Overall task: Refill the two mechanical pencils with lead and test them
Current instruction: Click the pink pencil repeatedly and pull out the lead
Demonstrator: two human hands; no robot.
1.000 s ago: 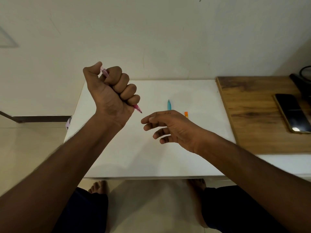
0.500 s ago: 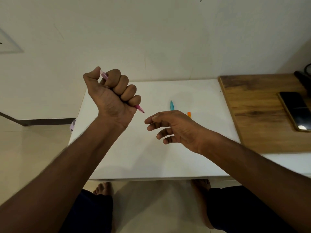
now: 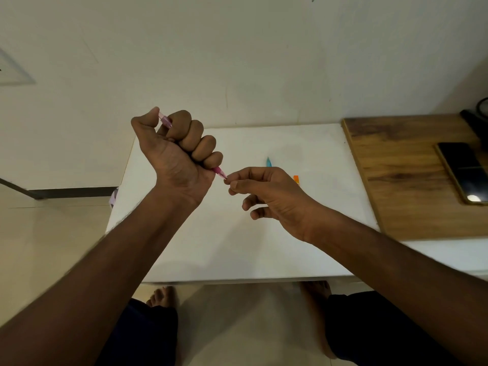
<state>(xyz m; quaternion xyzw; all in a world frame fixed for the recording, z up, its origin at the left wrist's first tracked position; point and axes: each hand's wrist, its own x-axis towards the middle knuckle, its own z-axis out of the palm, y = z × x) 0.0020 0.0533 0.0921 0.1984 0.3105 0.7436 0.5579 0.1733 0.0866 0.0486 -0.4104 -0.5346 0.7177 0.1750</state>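
We see the left hand (image 3: 179, 157) raised above the white rectangular worktop (image 3: 303, 233), its grip clamped as a full fist round a slim pink translucent mechanical pencil (image 3: 165, 122). The pencil runs slantwise through the fist: its cap end sticks out at the top beside the thumb, and its pointed tip comes out below the little finger, aimed down and to the right.

The right hand (image 3: 269, 194) meets that tip. Its thumb and forefinger are pressed together right at the pencil's point, while the other fingers curl loosely beneath; we cannot tell whether a lead is caught between the fingertips, since anything there is too fine to make out.

Behind the right hand, lying on the worktop, a teal plastic mechanical pencil (image 3: 268, 161) shows only its far end, and just to the right of the knuckles a small orange plastic piece (image 3: 296, 178) peeks out.

A brown wooden board (image 3: 396, 180) lies at the worktop's right side, with a dark smartphone (image 3: 463, 171) flat upon it.
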